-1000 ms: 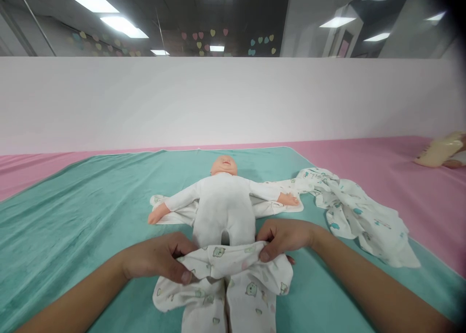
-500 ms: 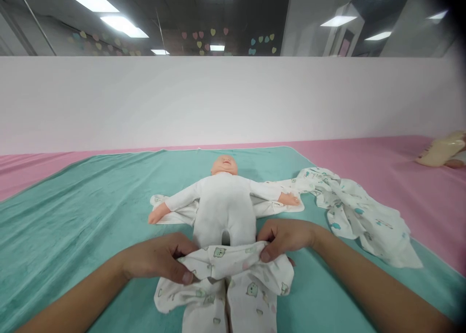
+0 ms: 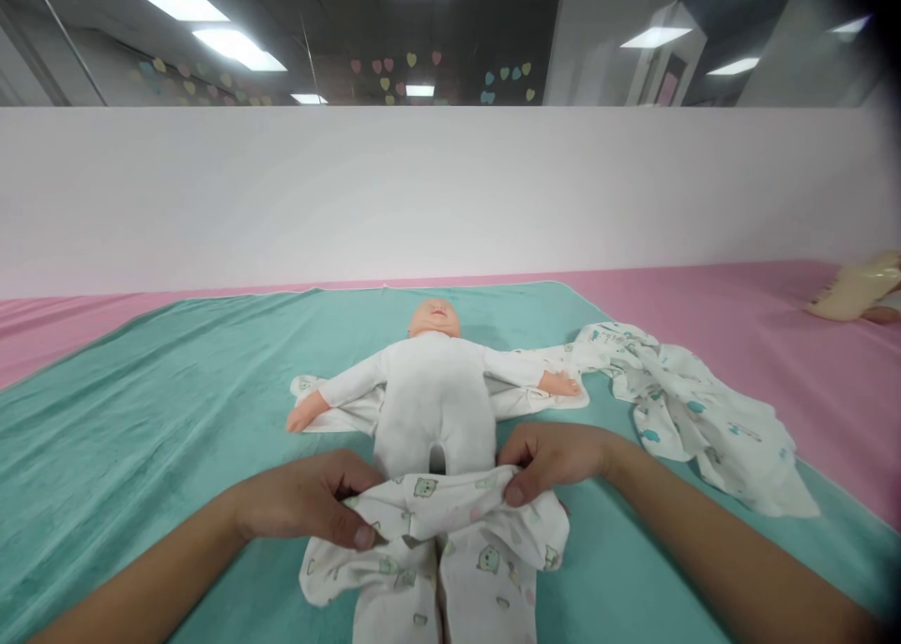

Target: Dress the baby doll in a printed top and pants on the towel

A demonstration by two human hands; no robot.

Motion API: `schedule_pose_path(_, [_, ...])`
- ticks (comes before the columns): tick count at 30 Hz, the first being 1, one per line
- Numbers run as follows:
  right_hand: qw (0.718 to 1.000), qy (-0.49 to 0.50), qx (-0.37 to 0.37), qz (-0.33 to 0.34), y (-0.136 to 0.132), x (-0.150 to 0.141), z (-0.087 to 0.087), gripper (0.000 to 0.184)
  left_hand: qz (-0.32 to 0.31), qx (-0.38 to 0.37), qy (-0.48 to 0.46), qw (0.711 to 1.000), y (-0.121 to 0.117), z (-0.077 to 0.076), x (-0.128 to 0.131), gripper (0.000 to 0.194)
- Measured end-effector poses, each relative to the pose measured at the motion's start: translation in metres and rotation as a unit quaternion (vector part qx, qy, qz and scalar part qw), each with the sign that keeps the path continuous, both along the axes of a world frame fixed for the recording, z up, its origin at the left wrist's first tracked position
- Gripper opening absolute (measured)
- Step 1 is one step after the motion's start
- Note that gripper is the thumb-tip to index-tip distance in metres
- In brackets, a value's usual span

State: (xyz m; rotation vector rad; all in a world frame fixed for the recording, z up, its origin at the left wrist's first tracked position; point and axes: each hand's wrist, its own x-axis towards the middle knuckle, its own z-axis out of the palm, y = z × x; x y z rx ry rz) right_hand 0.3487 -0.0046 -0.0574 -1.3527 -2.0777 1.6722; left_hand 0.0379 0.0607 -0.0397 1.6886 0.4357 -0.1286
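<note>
A baby doll (image 3: 433,391) in a white bodysuit lies on its back on a teal blanket (image 3: 141,419), arms spread wide. Its legs are inside white printed trousers (image 3: 443,555) bunched just below its hips. My left hand (image 3: 310,498) pinches the trousers' waistband on the left. My right hand (image 3: 549,461) pinches the waistband on the right. Both hands are closed on the cloth, close against the doll's hips.
A white printed cloth (image 3: 690,409) lies crumpled to the right of the doll, and another piece sits under its arms. A pink sheet (image 3: 774,344) covers the surface beyond the blanket. A beige object (image 3: 855,292) rests at the far right. A white wall stands behind.
</note>
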Motion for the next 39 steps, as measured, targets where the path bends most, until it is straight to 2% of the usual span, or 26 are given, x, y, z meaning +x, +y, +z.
schedule_pose_path(17, [1.000,0.010,-0.024,-0.010,0.0005,0.0010,-0.0002,0.039,-0.003,0.011,0.005,1.000,-0.0009,0.0015,0.0013,0.022])
schedule_pose_path(39, [1.000,0.009,-0.018,-0.009,0.0008,0.0004,-0.0004,0.040,0.001,0.019,0.010,1.000,-0.0012,0.0021,0.0014,0.022])
